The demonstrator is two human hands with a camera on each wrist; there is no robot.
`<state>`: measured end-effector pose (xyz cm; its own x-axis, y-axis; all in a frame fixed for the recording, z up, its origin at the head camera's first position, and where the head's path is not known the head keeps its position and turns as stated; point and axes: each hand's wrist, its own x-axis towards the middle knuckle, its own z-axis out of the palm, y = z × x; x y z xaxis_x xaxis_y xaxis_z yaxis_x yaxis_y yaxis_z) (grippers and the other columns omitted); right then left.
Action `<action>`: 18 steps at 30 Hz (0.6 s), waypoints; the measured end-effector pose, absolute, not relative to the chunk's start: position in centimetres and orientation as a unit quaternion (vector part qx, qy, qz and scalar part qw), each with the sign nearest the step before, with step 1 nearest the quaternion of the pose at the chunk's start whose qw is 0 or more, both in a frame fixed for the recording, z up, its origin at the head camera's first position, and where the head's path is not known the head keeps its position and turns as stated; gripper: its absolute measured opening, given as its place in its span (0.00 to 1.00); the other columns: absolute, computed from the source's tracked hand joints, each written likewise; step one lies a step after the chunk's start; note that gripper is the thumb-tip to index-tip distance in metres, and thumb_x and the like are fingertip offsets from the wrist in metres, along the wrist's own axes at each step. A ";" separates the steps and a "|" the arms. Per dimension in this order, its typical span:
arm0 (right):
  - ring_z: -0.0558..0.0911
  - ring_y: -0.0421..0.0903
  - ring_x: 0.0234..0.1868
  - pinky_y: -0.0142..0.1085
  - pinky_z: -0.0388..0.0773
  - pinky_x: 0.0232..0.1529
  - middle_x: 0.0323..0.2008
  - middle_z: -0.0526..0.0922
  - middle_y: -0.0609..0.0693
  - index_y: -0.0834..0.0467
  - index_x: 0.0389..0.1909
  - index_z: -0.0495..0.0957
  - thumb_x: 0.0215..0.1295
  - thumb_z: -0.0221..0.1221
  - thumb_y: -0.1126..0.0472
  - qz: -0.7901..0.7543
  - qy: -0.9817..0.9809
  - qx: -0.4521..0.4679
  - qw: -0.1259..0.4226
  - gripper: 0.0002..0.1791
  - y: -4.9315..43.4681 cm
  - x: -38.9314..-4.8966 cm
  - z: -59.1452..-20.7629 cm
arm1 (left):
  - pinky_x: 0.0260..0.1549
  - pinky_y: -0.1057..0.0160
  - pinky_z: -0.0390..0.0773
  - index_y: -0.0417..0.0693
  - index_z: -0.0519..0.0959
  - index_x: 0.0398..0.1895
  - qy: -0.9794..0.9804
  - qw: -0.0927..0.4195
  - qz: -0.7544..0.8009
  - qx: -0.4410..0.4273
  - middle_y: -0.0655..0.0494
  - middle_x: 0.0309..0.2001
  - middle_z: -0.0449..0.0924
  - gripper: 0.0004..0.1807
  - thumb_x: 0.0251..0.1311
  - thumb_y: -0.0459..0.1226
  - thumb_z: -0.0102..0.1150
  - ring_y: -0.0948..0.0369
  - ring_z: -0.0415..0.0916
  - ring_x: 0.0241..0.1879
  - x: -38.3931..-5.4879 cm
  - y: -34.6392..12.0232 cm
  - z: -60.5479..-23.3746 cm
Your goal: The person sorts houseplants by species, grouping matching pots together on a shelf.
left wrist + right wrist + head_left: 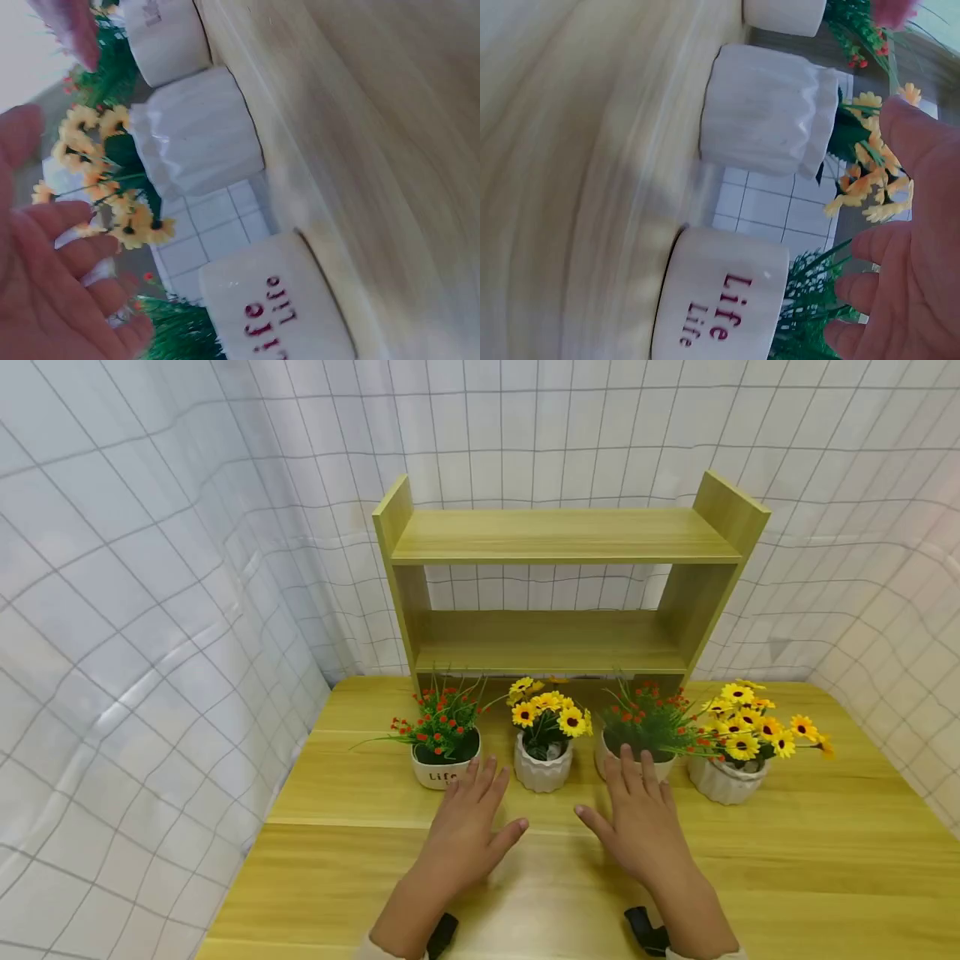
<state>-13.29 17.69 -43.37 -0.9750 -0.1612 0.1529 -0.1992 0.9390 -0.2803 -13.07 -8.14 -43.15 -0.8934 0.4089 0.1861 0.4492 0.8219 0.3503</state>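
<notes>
Left hand (468, 827): palm down, fingers spread and extended, thumb out to the right; fingertips at the right front of the left lettered pot (433, 774). Contact cannot be told.

Right hand (641, 822): palm down, fingers spread, thumb out to the left; fingertips in front of the right lettered pot (718, 292). Contact likewise cannot be told.

Flowerpots, four, in a row across the desk (825, 860), all upright, mouths up:
1. Left lettered pot: far left; white, smooth, longer axis side to side, "Life" lettering facing the person; red flowers (446, 718) on green stems, some leaning left.
2. Middle fluted pot (542, 774): between the two lettered pots, apart from both; white, round, wavy rim; yellow flowers (551, 706) rising upright.
3. Right lettered pot: third from left; white, "Life Life" in dark red on the front, facing the person; red-flowered stems, several leaning right.
4. Right fluted pot (726, 783): far right, just beside the third; white, ribbed; yellow blooms tilting to the right.

Shelf (566, 539): wooden, standing behind the row, long axis left to right, front towards the person, two boards visible between upright sides.

Cloth (525, 443): white with dark grid lines, hanging behind and at both sides.

Black pieces (647, 931), two: one beside each wrist.
</notes>
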 end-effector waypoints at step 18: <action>0.55 0.68 0.72 0.63 0.58 0.65 0.72 0.57 0.69 0.66 0.72 0.60 0.65 0.61 0.40 0.168 -0.963 0.165 0.132 0.46 22.2 -12.5 -44.7 | 0.60 0.43 0.68 0.39 0.73 0.64 -0.867 0.269 -0.303 -0.289 0.46 0.66 0.71 0.29 0.60 0.38 0.67 0.47 0.67 0.66 -13.8 -14.8 -33.0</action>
<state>-12.53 22.21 -44.69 -0.9107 -0.2740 0.3091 -0.3625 0.8889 -0.2802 -13.76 -14.77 -33.01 -0.6879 0.3392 0.6416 0.6650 0.6486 0.3702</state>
